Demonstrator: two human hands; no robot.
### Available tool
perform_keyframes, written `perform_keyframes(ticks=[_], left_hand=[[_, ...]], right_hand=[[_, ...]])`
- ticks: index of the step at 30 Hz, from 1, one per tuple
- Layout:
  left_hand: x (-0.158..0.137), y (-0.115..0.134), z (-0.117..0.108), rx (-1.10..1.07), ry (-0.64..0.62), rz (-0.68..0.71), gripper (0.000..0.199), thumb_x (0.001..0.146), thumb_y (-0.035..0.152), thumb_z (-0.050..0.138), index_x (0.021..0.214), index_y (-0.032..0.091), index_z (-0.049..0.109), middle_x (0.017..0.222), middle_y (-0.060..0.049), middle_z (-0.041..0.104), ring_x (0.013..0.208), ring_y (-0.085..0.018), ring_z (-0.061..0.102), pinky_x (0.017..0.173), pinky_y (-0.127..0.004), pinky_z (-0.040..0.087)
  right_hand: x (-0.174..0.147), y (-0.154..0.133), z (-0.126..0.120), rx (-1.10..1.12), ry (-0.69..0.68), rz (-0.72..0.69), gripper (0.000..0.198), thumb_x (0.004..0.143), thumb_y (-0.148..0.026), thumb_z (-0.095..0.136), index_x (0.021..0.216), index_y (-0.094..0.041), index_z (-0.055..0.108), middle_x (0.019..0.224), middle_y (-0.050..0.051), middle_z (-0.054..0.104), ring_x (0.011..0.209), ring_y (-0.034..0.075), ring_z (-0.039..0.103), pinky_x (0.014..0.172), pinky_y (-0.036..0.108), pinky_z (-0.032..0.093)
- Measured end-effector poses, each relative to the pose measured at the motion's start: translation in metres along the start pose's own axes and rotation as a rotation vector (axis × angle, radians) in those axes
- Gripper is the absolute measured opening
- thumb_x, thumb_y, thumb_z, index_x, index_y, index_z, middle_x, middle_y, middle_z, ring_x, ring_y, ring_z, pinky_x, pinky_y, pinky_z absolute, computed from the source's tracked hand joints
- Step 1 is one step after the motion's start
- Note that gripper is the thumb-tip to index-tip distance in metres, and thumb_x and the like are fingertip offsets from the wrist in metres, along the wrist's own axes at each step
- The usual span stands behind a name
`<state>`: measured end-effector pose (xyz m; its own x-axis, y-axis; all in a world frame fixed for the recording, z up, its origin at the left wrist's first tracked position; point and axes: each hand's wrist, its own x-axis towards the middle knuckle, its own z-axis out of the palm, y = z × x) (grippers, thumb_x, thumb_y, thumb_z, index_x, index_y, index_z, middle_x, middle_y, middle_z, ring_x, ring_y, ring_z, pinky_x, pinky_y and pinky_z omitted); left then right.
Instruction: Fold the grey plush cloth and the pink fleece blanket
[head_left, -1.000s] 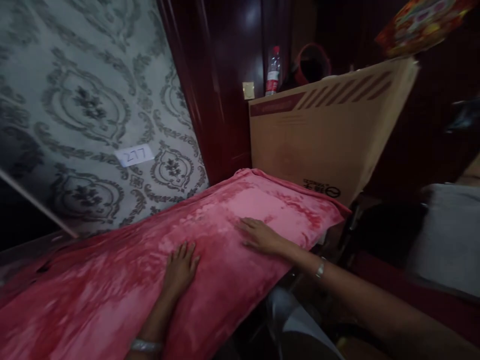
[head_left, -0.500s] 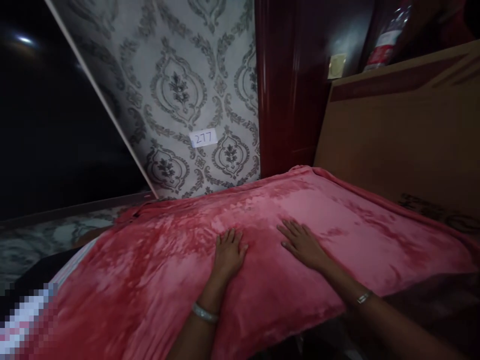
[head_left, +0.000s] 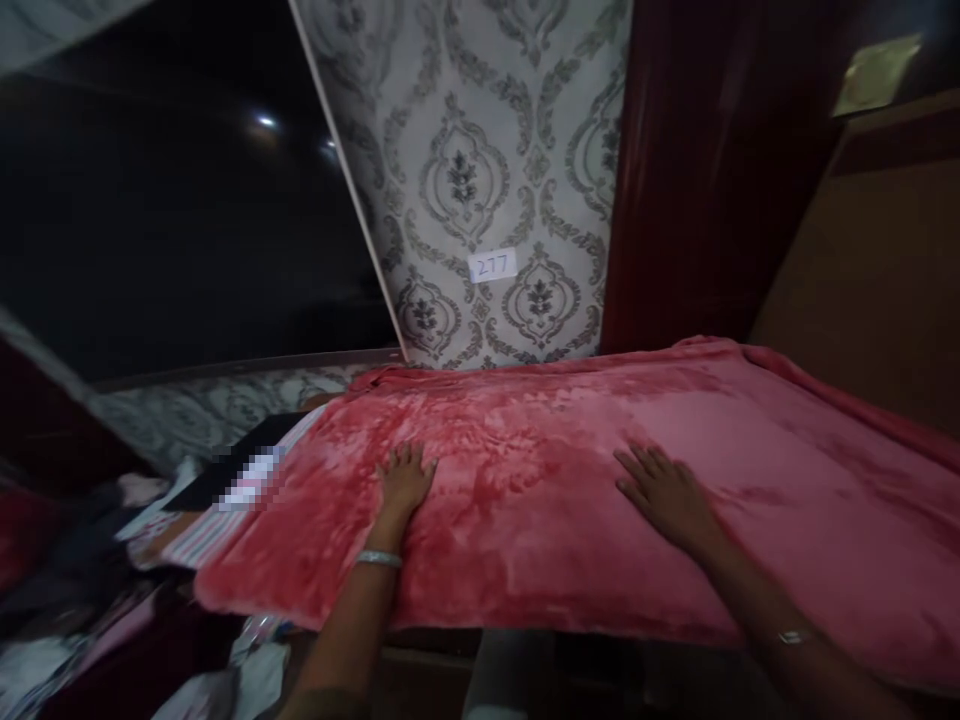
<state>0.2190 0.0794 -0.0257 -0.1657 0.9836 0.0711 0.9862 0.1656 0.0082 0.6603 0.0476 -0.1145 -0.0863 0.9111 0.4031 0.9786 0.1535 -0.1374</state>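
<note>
A plush pink-red blanket (head_left: pixel 525 550) lies spread over a raised flat surface in front of me, its near edge hanging along the front. My left hand (head_left: pixel 406 482) rests palm down on its left half, fingers apart. Farther right, my right hand (head_left: pixel 664 495) also lies flat on the pile with fingers spread. Neither hand grips the cloth. Each wrist carries a silvery band. Darker brushed patches and soft ripples show in the pile between and beyond the hands.
A large dark screen (head_left: pixel 195 200) leans at the back left. Patterned wallpaper bears a paper label (head_left: pixel 493 264) reading 277. At right stands a big cardboard box (head_left: pixel 877 270). Striped cloth (head_left: pixel 206 537) shows beside the blanket's left edge, with piled clothes (head_left: pixel 60 600) below.
My view has turned left, showing more of the screen and the clothes. My left hand has moved left over the blanket, farther from my right. The near left edge now lies flatter.
</note>
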Motion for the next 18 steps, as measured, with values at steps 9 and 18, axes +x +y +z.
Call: perform_keyframes(ticks=[9,18], left_hand=[[-0.054,-0.022,0.015,0.006,0.107,-0.165,0.062,0.1,0.051,0.032,0.156,0.024,0.04,0.165,-0.01,0.032,0.152,-0.039,0.024,0.118,-0.067,0.023],[-0.059,-0.024,0.021,-0.032,0.16,-0.108,0.057,0.101,0.046,0.035,0.153,0.026,0.044,0.163,-0.009,0.037,0.152,-0.039,0.026,0.118,-0.068,0.023]], right_hand=[[-0.001,0.001,0.007,-0.053,-0.032,0.01,0.07,0.094,-0.051,0.02,0.145,-0.02,0.056,0.154,0.012,0.046,0.142,0.036,0.041,0.111,0.061,0.035],[-0.003,0.007,0.01,-0.13,-0.041,-0.058,0.074,0.095,-0.053,0.014,0.145,-0.019,0.056,0.155,0.011,0.045,0.142,0.036,0.041,0.108,0.058,0.038]])
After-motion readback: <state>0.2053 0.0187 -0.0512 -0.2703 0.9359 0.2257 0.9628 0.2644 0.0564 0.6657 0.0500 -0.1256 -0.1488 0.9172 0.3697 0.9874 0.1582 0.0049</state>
